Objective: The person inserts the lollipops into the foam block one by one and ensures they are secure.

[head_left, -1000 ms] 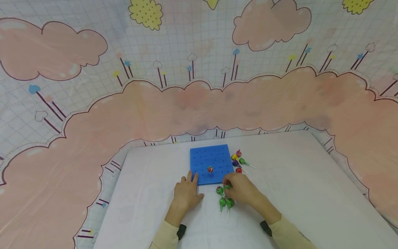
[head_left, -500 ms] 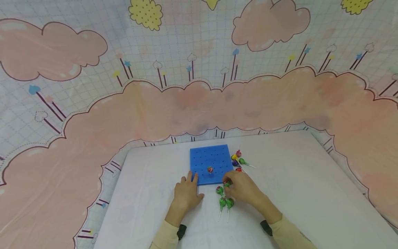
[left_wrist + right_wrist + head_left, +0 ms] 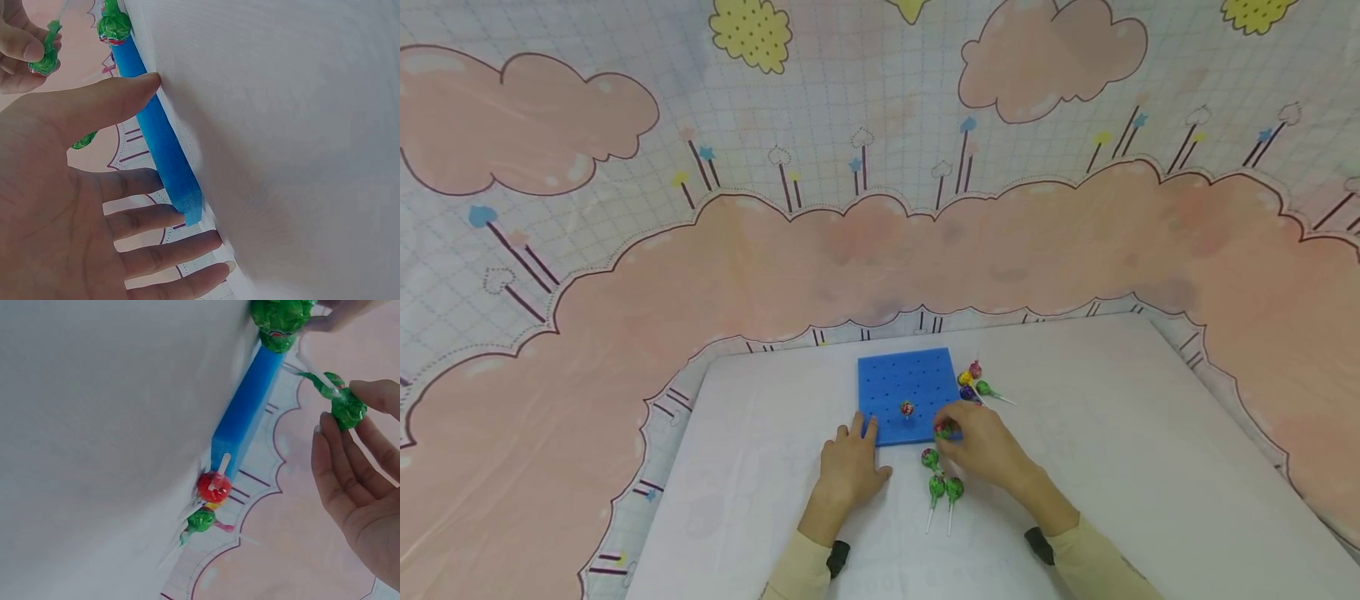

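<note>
Cloth backdrop (image 3: 880, 258), printed with pink clouds, behind white tabletop (image 3: 1150, 433). Blue perforated board (image 3: 887, 379) on tabletop; one upright lollipop (image 3: 907, 408) standing in it. Left hand (image 3: 848, 469): fingers straight, spread, at board's near left corner. Right hand (image 3: 988, 442): fingers pinching green-wrapped lollipop (image 3: 350, 412) at near right corner. Three green lollipops (image 3: 954, 489) lying in front of board; assorted lollipops (image 3: 984, 388), including yellow, purple, red and green, just beside its right edge.

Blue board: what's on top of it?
The blue board bears one upright lollipop. The left hand, and the right hand with another lollipop, partly cover its near corners, hiding what's beneath.
</note>
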A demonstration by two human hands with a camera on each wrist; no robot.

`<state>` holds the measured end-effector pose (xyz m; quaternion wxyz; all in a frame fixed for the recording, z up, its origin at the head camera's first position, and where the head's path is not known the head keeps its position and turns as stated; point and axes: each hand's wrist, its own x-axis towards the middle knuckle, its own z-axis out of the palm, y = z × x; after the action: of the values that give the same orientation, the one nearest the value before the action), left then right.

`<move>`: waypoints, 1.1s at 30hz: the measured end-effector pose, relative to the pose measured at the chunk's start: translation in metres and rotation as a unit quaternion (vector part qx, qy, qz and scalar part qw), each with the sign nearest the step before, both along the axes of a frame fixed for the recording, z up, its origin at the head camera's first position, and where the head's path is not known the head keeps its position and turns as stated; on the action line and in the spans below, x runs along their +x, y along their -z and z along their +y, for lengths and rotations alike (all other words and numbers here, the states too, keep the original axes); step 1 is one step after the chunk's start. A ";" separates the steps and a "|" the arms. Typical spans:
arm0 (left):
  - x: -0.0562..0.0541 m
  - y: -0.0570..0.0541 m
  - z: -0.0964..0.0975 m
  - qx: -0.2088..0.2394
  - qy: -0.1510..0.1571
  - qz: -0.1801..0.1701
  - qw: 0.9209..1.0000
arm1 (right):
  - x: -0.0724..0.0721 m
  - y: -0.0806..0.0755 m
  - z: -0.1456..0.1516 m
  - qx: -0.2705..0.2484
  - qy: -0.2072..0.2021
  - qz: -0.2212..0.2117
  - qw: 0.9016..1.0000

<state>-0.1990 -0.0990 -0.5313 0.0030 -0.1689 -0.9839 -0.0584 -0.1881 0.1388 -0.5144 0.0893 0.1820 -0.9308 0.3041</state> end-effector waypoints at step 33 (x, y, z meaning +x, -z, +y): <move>-0.002 0.002 -0.001 -0.010 -0.003 -0.013 1.000 | -0.011 -0.004 -0.002 -0.062 0.039 0.028 0.997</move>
<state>-0.2013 -0.1002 -0.5337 -0.0110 -0.1651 -0.9849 -0.0504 -0.1987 0.1364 -0.5102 0.1377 0.1483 -0.9138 0.3523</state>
